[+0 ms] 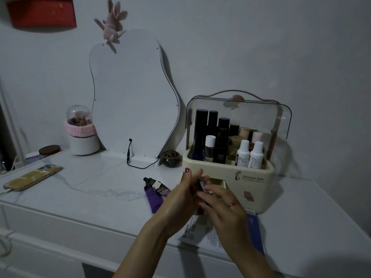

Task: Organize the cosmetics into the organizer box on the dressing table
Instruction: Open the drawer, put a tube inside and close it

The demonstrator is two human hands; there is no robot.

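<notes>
Nearest the camera, two bare forearms reaching in over the near edge of the white marbled desk. Left hand and right hand meeting just in front of the cream organizer box, both pinching one small dark cosmetic item between the fingertips; too small and dim to name. Red ring on the right hand. Clear lid of the box raised, upper tray crowded with upright bottles: tall black ones to the left, two white bottles at the right. Small drawer of the box pulled partly out, right behind the hands. Purple tube and a darker tube lying flat just left of the left hand. Printed leaflet flat beneath the wrists. Phone far left; curvy mirror against the far wall.
</notes>
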